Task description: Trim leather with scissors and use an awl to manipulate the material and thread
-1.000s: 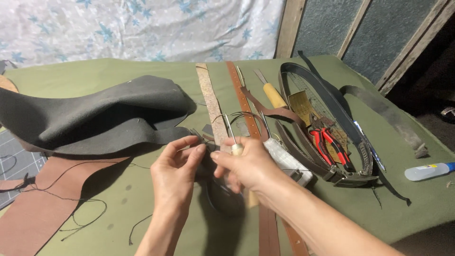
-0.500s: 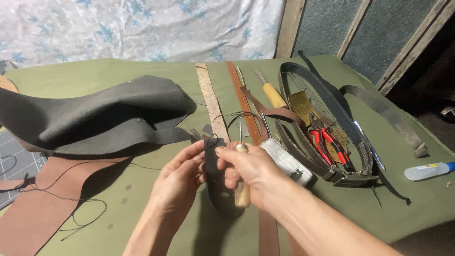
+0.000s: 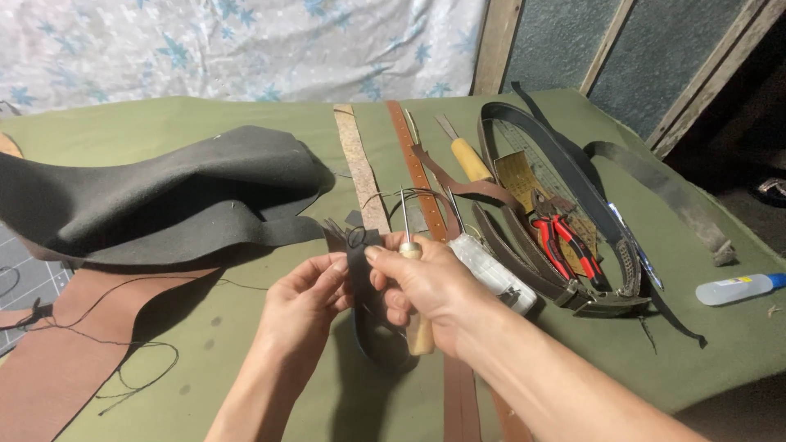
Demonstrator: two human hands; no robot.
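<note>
Item in hand: one narrow dark leather strap piece [image 3: 364,295], held upright above the olive-green cloth work surface [image 3: 246,360], just in front of the near end of the pale rough strip [image 3: 360,176] that serves here as landmark. Left hand [image 3: 307,299]: fingers closed in a pinch on the strap's left edge. Right hand [image 3: 426,286]: curled shut around one wooden-handled awl [image 3: 413,307], its metal shaft pointing up beside the strap, thumb pressed on the strap's right edge. Handling note, as judgement: the strap is best kept taut between both pinches and the awl square to the leather, point clear of the fingertips. Left of the landmark: one large dark grey leather sheet [image 3: 164,192], one brown leather sheet [image 3: 74,352] with loose black thread [image 3: 123,368]. Right of it: one long brown punched strap [image 3: 422,188], one yellow-handled knife [image 3: 467,155], one white spool-like roll [image 3: 491,274], one pair of red-handled pliers [image 3: 565,241], several coiled dark belts [image 3: 573,176], exact number unclear. Far right: one small clear bottle with blue cap [image 3: 737,288].
</note>
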